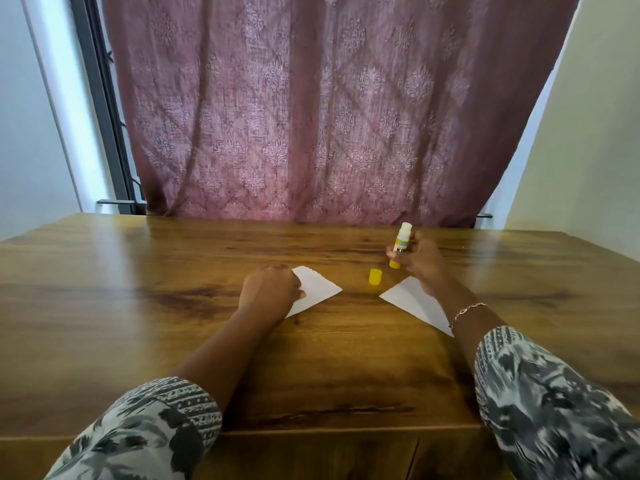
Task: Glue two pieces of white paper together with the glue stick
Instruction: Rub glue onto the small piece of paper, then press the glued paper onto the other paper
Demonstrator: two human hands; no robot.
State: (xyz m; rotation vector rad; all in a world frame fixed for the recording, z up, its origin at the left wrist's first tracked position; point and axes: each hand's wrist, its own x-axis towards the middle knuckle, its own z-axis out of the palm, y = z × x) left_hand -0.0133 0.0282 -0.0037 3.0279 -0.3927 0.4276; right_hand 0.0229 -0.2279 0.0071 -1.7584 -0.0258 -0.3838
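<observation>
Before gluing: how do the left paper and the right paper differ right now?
The left paper has the left hand resting on it; the right paper has no hand on it, only the right forearm crossing over. The left paper's free corner points right, toward the cap; the right paper's points left. Both are white and flat on the table. The right hand holds the uncapped glue stick.
</observation>
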